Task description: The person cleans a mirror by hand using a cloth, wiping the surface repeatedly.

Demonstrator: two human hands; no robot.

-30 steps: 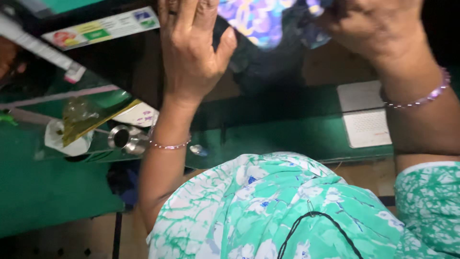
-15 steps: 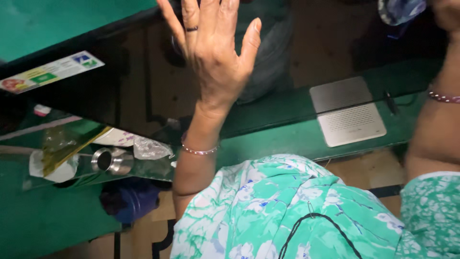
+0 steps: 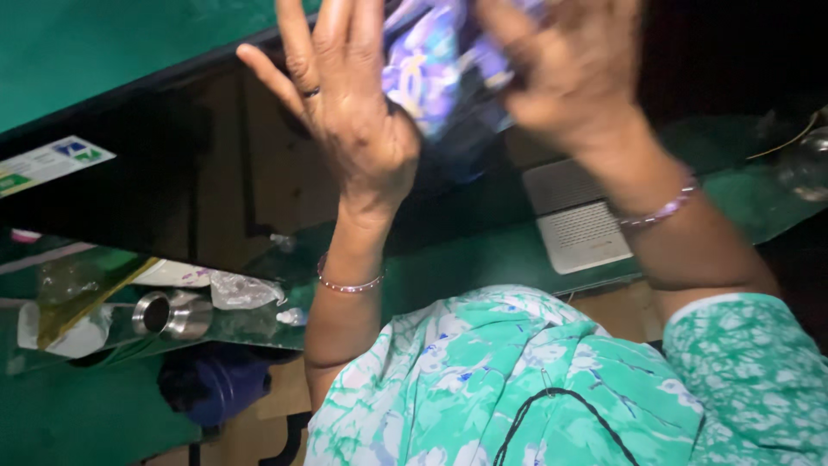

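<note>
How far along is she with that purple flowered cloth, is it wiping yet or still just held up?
Done: nothing shows as finished. In hand: both hands are raised before the dark glossy panel; the right hand grips the purple flowered cloth, the left hand is open with fingers spread beside it. Whether the cloth touches the panel cannot be told. Left: the steel cup and crumpled wrappers lie untouched on the glass shelf.

Soft printed cloth among glossy, reflective surfaces

The purple-and-blue patterned cloth (image 3: 431, 69) looks soft and matt — blurred, so its weave cannot be told. The black panel (image 3: 155, 198) is smooth and glossy. A metal cup (image 3: 168, 315) shines like polished steel beside crinkled clear plastic (image 3: 241, 292) — the white box (image 3: 576, 223) seems matt plastic, its front finely perforated. The green surface (image 3: 78, 52) is matt.
</note>
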